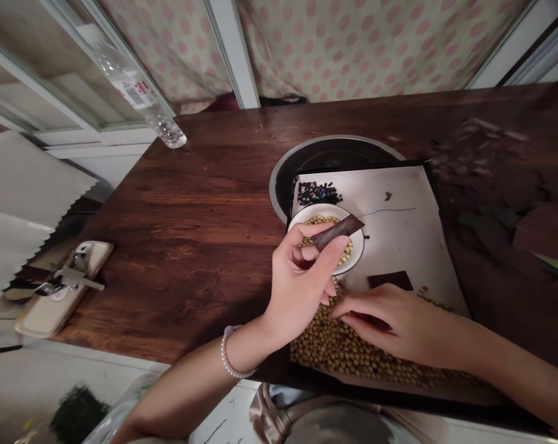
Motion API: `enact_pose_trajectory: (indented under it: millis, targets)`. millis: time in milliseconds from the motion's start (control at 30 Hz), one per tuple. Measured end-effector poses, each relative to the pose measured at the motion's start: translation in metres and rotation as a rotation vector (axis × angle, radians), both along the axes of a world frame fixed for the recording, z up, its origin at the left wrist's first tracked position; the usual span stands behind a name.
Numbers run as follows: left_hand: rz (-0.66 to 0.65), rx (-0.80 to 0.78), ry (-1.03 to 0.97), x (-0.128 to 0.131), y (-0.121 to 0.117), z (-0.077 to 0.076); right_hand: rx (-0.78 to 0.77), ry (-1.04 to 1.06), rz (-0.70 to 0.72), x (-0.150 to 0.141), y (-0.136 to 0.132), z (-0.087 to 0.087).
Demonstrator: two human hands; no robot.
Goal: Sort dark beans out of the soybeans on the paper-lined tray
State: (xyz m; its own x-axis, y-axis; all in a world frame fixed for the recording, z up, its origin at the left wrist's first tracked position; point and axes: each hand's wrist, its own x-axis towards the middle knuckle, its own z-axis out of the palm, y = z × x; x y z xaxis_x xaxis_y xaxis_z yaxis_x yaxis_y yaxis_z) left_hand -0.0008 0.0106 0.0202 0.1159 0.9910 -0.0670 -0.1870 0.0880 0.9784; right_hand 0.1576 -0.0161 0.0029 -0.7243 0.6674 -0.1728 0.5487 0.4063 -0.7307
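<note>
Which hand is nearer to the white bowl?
Left. The left hand overlaps the white bowl in view; the right hand is apart from it, lower right, over the yellowish beads.

The person has two bare hands with slim fingers, a left hand [295, 290] and a right hand [385, 320]. Both lower arms are bare too. On the left wrist is a bracelet [224, 356] made of little round white beads, shiny like pearls. It has one bigger, light purple bead [228, 331] on top. Down in the lap there is shiny, wrinkly tan cloth [268, 412]. Next to it is some dull gray cloth [334, 425], and a bit of pale blue cloth [288, 394] peeks out.
</note>
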Motion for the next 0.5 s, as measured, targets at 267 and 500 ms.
enact_pose_trajectory:
  millis: [267,500]
  targets:
    - [0.035,0.080,0.031,0.001,0.004,-0.004,0.024,0.212,0.017,0.003,0.004,-0.002]
    - [0.038,0.213,0.077,0.004,0.002,-0.003,0.086,0.635,-0.111,0.015,0.008,0.004]
